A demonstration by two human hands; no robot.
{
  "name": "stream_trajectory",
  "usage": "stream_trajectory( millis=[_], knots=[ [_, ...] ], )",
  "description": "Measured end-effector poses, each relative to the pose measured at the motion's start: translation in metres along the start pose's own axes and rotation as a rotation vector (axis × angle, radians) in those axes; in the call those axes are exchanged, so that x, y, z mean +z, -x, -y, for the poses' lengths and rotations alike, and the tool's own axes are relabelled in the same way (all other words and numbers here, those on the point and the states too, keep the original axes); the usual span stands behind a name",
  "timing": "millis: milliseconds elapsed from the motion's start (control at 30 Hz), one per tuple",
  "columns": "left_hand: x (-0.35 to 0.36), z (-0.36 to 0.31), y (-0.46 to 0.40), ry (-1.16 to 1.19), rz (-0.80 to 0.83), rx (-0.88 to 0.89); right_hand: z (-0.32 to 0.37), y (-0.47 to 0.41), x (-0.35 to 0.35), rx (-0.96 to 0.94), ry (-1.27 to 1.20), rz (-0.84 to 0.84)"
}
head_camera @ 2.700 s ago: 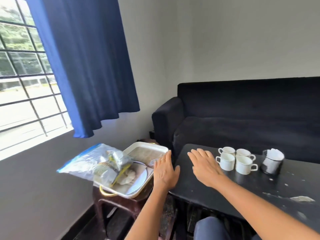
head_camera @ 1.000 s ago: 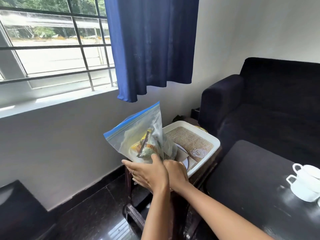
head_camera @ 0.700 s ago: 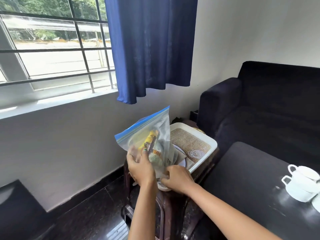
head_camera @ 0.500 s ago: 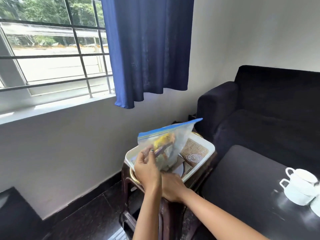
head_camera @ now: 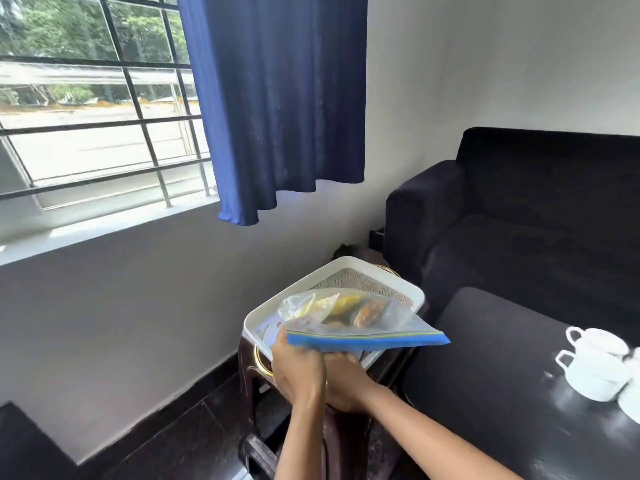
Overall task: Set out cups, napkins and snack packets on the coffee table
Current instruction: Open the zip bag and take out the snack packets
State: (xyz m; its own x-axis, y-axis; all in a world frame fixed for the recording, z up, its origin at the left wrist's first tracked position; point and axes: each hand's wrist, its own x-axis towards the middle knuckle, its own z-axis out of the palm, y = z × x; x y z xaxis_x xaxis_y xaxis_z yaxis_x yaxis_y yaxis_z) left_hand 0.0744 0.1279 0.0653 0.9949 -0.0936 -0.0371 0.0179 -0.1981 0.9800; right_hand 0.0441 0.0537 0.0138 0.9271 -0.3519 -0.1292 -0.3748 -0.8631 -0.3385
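Both hands grip the zip bag [head_camera: 349, 318] of snack packets: left hand [head_camera: 300, 367] clenched on its blue seal corner, right hand [head_camera: 344, 377] beneath, tipping it flat over the tray [head_camera: 417, 294], probably to open it. Cups [head_camera: 594, 362] wait at the surface's right edge.

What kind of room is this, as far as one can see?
Probably a living room in a home: a dark sofa, a black coffee table with white cups, and a barred window with a blue curtain.
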Motion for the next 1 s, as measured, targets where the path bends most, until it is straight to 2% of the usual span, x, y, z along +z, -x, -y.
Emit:
stream_trajectory(
  millis=[67,200,300,367,433,500,567,600,633,667,767,800,833,900,1000],
  knots=[
    [-0.002,-0.001,0.002,-0.031,0.047,0.010,-0.006,0.018,0.000,0.103,-0.323,-0.190],
    [-0.003,-0.003,0.006,-0.148,0.185,0.022,-0.026,0.055,-0.016,0.495,-1.073,-0.659],
    [-0.005,0.000,0.007,-0.364,0.285,0.119,-0.035,0.078,-0.031,0.625,-1.501,-0.788],
    [-0.005,0.001,0.005,-0.599,0.373,0.263,-0.042,0.086,-0.042,0.672,-1.670,-0.765],
    [-0.004,0.002,0.002,-0.734,0.535,0.343,-0.047,0.089,-0.051,0.707,-1.670,-0.705],
    [-0.004,0.003,-0.003,-0.805,0.771,0.338,-0.050,0.088,-0.055,0.713,-1.591,-0.694],
    [-0.008,0.002,-0.006,-0.823,0.996,0.314,-0.054,0.086,-0.054,0.726,-1.469,-0.707],
    [-0.010,-0.001,-0.007,-0.789,1.047,0.320,-0.055,0.086,-0.053,0.736,-1.389,-0.724],
    [-0.012,-0.005,-0.007,-0.716,1.035,0.341,-0.056,0.088,-0.052,0.736,-1.309,-0.749],
    [-0.013,-0.011,-0.007,-0.610,0.956,0.371,-0.054,0.090,-0.052,0.726,-1.230,-0.779],
    [-0.011,-0.034,0.004,-0.273,0.565,0.469,-0.048,0.095,-0.047,0.656,-0.976,-0.834],
    [-0.007,-0.040,0.011,-0.191,0.497,0.485,-0.045,0.098,-0.046,0.616,-0.891,-0.825],
    [-0.002,-0.045,0.019,-0.137,0.479,0.487,-0.040,0.099,-0.044,0.563,-0.821,-0.811],
    [0.010,-0.048,0.038,-0.119,0.551,0.485,-0.032,0.102,-0.041,0.449,-0.707,-0.798],
    [0.030,-0.039,0.059,-0.247,0.699,0.488,-0.023,0.108,-0.030,0.314,-0.538,-0.798]
  ],
)
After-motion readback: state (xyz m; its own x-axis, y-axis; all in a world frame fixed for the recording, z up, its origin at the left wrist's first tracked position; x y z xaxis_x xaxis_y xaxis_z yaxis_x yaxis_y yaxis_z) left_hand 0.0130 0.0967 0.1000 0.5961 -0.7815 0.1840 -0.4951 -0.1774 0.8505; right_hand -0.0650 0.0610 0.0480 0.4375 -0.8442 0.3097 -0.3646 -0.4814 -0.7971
